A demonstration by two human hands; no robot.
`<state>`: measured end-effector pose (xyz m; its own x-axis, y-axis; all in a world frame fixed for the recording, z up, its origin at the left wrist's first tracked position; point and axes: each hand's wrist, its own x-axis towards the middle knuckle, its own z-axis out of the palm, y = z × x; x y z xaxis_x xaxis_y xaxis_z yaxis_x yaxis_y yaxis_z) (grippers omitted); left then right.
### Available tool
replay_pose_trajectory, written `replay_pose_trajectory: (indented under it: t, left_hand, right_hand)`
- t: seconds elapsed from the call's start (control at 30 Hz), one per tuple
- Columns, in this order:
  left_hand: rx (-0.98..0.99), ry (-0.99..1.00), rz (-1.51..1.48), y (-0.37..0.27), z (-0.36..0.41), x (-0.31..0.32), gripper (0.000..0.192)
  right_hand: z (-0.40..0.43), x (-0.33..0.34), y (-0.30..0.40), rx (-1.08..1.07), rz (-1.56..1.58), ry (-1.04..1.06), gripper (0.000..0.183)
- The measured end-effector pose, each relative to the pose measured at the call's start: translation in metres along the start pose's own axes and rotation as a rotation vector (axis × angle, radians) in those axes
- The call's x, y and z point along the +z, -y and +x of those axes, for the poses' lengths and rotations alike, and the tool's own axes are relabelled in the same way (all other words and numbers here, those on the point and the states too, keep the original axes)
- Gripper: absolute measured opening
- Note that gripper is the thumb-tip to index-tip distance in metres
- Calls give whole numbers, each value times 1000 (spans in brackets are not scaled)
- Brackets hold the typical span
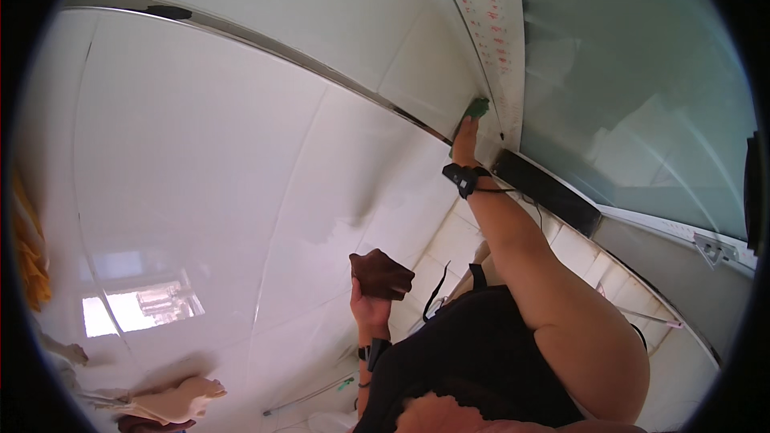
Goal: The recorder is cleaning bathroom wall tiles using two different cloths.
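Observation:
My left hand [372, 311] grips a folded dark brown cloth [384, 274] at chest height, apart from the white tiled wall. Reaching up, my right hand [465, 139] presses a green scouring pad [478, 109] against the wall tiles near the corner by the door frame. My fingers lie flat along the pad, and part of it is hidden behind them. The pad is just above the end of the metal trim strip [289, 66]. Each wrist wears a black strapped device.
A frosted glass panel [631, 72] in a white frame [511, 90] with red writing stands at the right. Below it is a dark rectangular plate [546, 192]. A metal latch [716, 249] sits on the frame. Cloths [180, 400] hang at lower left, and a yellow cloth [30, 246] at far left.

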<state>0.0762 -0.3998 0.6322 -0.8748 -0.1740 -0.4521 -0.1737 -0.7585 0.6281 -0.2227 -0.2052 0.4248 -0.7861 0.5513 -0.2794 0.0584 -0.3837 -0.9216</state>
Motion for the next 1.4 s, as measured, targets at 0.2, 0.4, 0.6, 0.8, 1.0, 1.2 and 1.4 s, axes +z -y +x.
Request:
replay_pose_trajectory:
  t: [0.2, 0.4, 0.6, 0.8, 1.0, 1.2, 1.4]
  left_hand:
    - [-25, -40, -45, 3, -1, -13, 54]
    - [-5, -8, -7, -1, -1, -11, 53]
    - [-8, 42, -11, -2, 0, -9, 49]
    - [-17, -68, -44, 2, 1, -12, 54]
    - [-4, -70, -64, 2, -2, -19, 54]
    - [-14, -30, -94, -1, -1, -2, 49]
    - [-9, 92, -92, -4, 0, 4, 49]
  right_hand:
    - [25, -10, -12, 311, 0, 19, 66]
    - [-26, 17, 91, -201, 48, 54, 60]
    - [-9, 8, 39, -190, 17, -10, 60]
    - [21, -12, -34, 263, -11, -79, 67]
    - [-25, 16, 51, 459, 468, -16, 59]
    - [-73, 32, 179, 319, 549, 89, 60]
    - [-103, 52, 288, -49, 450, 312, 63]
